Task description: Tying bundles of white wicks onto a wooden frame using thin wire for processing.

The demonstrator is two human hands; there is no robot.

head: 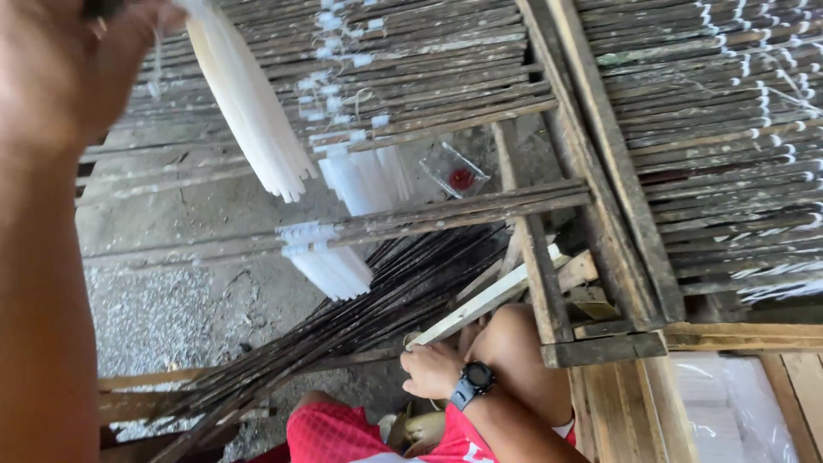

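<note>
The left hand (64, 64), raised close to the camera and blurred, keeps its grip clenched on the top of a bunch of long white candles (253, 111) that hangs down in front of the wooden rack (600, 171). The right hand (433, 369), wearing a black wristwatch (474, 379), rests low by the knee; whether its grip holds the pale wooden slat (480, 304) just above it cannot be told. Dark thin sticks (343, 317) lie bundled on the concrete floor (171, 309).

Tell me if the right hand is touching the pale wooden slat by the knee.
Touching. The head view shows the right hand with its fingers closed over the lower end of the pale wooden slat; no gap shows between them.
</note>
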